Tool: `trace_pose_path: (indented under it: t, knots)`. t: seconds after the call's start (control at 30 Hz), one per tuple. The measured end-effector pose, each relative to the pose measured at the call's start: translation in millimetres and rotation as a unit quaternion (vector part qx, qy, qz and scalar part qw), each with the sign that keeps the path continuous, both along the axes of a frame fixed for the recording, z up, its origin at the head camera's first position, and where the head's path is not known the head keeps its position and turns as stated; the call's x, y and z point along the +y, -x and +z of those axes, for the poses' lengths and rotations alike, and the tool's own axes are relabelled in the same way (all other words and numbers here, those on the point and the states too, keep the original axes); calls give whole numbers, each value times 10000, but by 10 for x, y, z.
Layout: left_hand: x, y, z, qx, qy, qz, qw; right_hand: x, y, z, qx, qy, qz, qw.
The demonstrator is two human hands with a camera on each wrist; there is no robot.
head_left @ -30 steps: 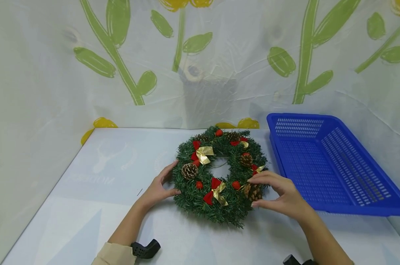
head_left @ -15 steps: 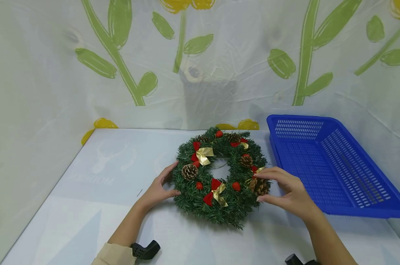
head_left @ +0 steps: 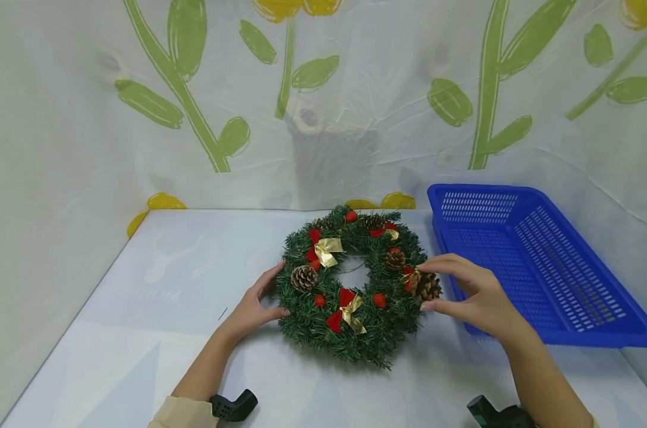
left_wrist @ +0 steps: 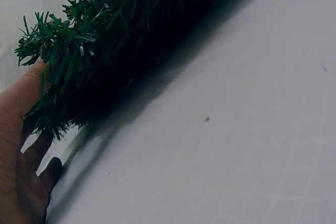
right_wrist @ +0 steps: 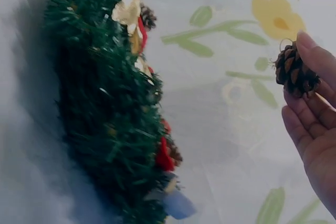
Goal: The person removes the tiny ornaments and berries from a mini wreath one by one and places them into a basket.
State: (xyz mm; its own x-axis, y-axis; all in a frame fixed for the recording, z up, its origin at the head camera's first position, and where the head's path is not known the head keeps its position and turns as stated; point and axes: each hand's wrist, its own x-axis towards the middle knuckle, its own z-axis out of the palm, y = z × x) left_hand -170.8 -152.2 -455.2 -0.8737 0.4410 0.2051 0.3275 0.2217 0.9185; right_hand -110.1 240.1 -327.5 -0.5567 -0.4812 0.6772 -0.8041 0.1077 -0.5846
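A green Christmas wreath (head_left: pixel 350 339) with red and gold bows, red berries and pine cones lies on the white table. My left hand (head_left: pixel 256 303) holds its left outer edge, thumb and fingers spread along the side; in the left wrist view the greenery hides some fingertips of that hand (left_wrist: pixel 21 145). At the wreath's right side, my right hand (head_left: pixel 476 294) pinches a brown pine cone (head_left: pixel 429 287) between thumb and fingers. From the right wrist, this pine cone (right_wrist: pixel 295 72) shows apart from the wreath (right_wrist: pixel 105 98), with a thin wire loop on top.
A blue perforated basket (head_left: pixel 564 340) stands on the right, close behind my right hand. A white cloth wall (head_left: pixel 345 160) with printed green stems and yellow flowers rises at the table's back edge. Tabletop (head_left: pixel 168 285) stretches to the left of the wreath.
My right hand has moved right and slightly up with the pine cone, from over the wreath's lower right to its outer edge. The left hand and wreath have stayed put.
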Motion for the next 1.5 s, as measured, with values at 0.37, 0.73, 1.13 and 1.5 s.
trace_pose_path:
  t: [0.37,0.73,1.13,1.5]
  knots:
    - [-2,5,-8,-51,-38,17,10000,149,-24,297,-437,23,-236,9988]
    - [-29,12,-31,-46,-32,-34,10000,269,40,485,-673,-425,-279,9964]
    - [-17,13,-31,-42,-43,-54,10000,453,128,673,-1552,-875,-1384,9742]
    - [-11,9,-13,-68,-51,-38,10000,664,304,726,-2374,-1174,-2009,9431]
